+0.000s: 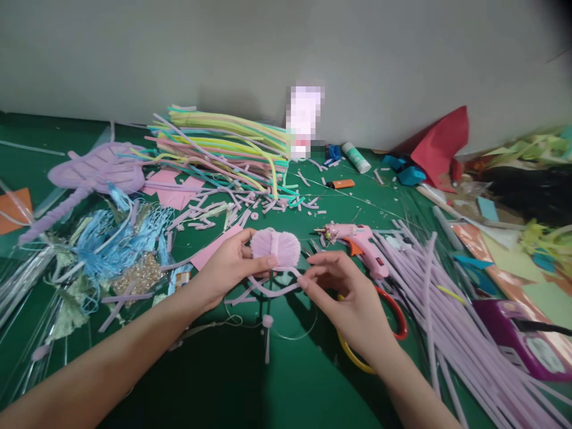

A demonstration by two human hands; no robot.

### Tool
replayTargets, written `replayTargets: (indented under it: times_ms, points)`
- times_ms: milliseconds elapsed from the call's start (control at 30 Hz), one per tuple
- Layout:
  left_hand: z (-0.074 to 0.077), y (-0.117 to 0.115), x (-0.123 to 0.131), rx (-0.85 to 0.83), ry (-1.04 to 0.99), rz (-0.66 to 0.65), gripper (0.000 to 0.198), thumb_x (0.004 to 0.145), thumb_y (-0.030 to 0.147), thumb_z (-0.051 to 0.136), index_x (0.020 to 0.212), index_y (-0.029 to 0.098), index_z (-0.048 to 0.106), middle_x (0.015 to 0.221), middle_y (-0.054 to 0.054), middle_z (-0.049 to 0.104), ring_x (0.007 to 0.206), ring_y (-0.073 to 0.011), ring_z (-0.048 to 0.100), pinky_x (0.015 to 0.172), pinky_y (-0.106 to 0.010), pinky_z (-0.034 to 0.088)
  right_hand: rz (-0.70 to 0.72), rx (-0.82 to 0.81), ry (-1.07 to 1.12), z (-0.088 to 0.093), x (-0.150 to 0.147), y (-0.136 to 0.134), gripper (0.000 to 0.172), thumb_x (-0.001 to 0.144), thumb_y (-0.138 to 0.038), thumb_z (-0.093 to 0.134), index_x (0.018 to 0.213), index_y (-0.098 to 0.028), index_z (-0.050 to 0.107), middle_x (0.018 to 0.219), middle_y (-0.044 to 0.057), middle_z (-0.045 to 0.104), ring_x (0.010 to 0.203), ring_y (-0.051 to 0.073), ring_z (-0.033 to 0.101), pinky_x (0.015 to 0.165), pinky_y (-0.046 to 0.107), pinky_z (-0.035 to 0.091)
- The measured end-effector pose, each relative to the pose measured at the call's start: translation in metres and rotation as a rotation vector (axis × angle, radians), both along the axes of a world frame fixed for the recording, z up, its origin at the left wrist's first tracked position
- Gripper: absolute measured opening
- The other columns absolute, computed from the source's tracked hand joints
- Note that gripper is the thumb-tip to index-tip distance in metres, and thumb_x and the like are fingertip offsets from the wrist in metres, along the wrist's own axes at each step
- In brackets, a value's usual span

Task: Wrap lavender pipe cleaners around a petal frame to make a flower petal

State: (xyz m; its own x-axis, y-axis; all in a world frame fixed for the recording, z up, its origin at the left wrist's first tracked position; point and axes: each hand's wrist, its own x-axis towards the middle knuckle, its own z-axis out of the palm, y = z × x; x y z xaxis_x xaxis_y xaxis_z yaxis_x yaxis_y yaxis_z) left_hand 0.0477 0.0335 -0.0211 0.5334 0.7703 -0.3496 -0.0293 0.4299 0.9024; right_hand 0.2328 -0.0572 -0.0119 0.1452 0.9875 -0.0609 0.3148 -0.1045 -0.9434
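Left hand (233, 260): lilac piece (287, 247), by edge. Right hand (340, 288): strip (276, 292), near scissors (399, 310).

I count one left hand (238, 257), one right hand (343, 292). One pink glue gun (367, 239), one orange lighter (343, 184).

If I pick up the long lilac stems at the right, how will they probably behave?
The lilac stems probably bend easily but keep some shape: most lie fairly straight, while the similar lilac strip in the right hand is bent. They look thin and fuzzy, so likely light. No tie shows around them, so they may spread apart.
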Motion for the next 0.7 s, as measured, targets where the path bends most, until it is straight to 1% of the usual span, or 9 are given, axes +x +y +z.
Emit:
replayTargets:
  times_ms: [67, 100, 200, 300, 433, 533, 633, 700]
  points:
    - [-0.001, 0.000, 0.000, 0.007, 0.013, 0.010, 0.040, 0.072, 0.029, 0.080, 0.101, 0.016, 0.055, 0.083, 0.000, 0.069, 0.069, -0.0099, 0.065, 0.065, -0.019, 0.054, 0.047, 0.129, -0.159, -0.002, 0.000, 0.000, 0.007, 0.088, -0.026, 0.063, 0.094, -0.023, 0.063, 0.085, 0.000, 0.067, 0.077, 0.013, 0.062, 0.070, 0.026, 0.051]
    - [-0.001, 0.001, 0.001, 0.015, 0.020, 0.015, 0.041, 0.072, 0.029, 0.080, 0.102, 0.016, 0.055, 0.081, 0.001, 0.069, 0.068, -0.0100, 0.065, 0.064, -0.019, 0.054, 0.068, 0.194, -0.237, -0.002, 0.000, 0.000, 0.005, 0.089, -0.022, 0.061, 0.092, -0.023, 0.064, 0.087, 0.001, 0.067, 0.080, 0.013, 0.062, 0.072, 0.027, 0.050]
    - [-0.003, 0.001, 0.001, 0.023, 0.013, 0.028, 0.042, 0.071, 0.028, 0.081, 0.102, 0.016, 0.055, 0.077, 0.001, 0.067, 0.069, -0.0110, 0.065, 0.067, -0.021, 0.055, 0.086, 0.371, -0.422, -0.002, -0.005, -0.001, 0.009, 0.089, -0.014, 0.060, 0.093, -0.020, 0.065, 0.088, 0.003, 0.066, 0.085, 0.016, 0.059, 0.076, 0.031, 0.049]
    - [-0.005, 0.001, 0.001, 0.004, -0.026, 0.050, 0.043, 0.069, 0.023, 0.083, 0.100, 0.015, 0.055, 0.081, 0.000, 0.069, 0.074, -0.0128, 0.067, 0.070, -0.022, 0.055, 0.098, 0.476, -0.555, -0.001, -0.013, -0.004, 0.009, 0.087, -0.012, 0.061, 0.094, -0.018, 0.063, 0.086, 0.004, 0.067, 0.086, 0.018, 0.057, 0.079, 0.036, 0.048]
    - [-0.005, 0.001, 0.000, -0.015, -0.051, 0.090, 0.044, 0.069, 0.025, 0.083, 0.103, 0.014, 0.057, 0.087, -0.003, 0.070, 0.077, -0.0139, 0.069, 0.071, -0.023, 0.056, 0.115, 0.535, -0.694, -0.001, -0.021, -0.010, 0.011, 0.086, -0.013, 0.063, 0.097, -0.016, 0.066, 0.088, 0.007, 0.068, 0.092, 0.023, 0.055, 0.082, 0.043, 0.047]
    - [-0.003, 0.001, 0.000, -0.030, -0.060, 0.086, 0.045, 0.069, 0.027, 0.083, 0.104, 0.014, 0.059, 0.089, -0.004, 0.071, 0.078, -0.0139, 0.068, 0.073, -0.023, 0.056, 0.093, 0.563, -0.765, 0.002, -0.019, -0.014, 0.015, 0.086, -0.012, 0.062, 0.100, -0.015, 0.069, 0.093, 0.010, 0.068, 0.094, 0.025, 0.055, 0.083, 0.045, 0.048]
    - [0.001, 0.002, 0.001, -0.043, -0.079, 0.085, 0.042, 0.069, 0.026, 0.083, 0.102, 0.014, 0.061, 0.088, -0.003, 0.070, 0.075, -0.0121, 0.067, 0.068, -0.020, 0.055, 0.093, 0.552, -0.830, 0.014, -0.007, -0.017, 0.019, 0.087, -0.015, 0.061, 0.105, -0.016, 0.068, 0.099, 0.011, 0.068, 0.096, 0.025, 0.058, 0.087, 0.045, 0.048]
    - [0.003, 0.002, 0.001, -0.071, -0.085, 0.089, 0.038, 0.070, 0.024, 0.083, 0.101, 0.016, 0.061, 0.088, -0.001, 0.070, 0.072, -0.0116, 0.067, 0.064, -0.019, 0.054, 0.073, 0.487, -0.860, 0.023, 0.009, -0.016, 0.018, 0.090, -0.020, 0.058, 0.105, -0.019, 0.068, 0.099, 0.010, 0.069, 0.094, 0.023, 0.061, 0.086, 0.040, 0.049]
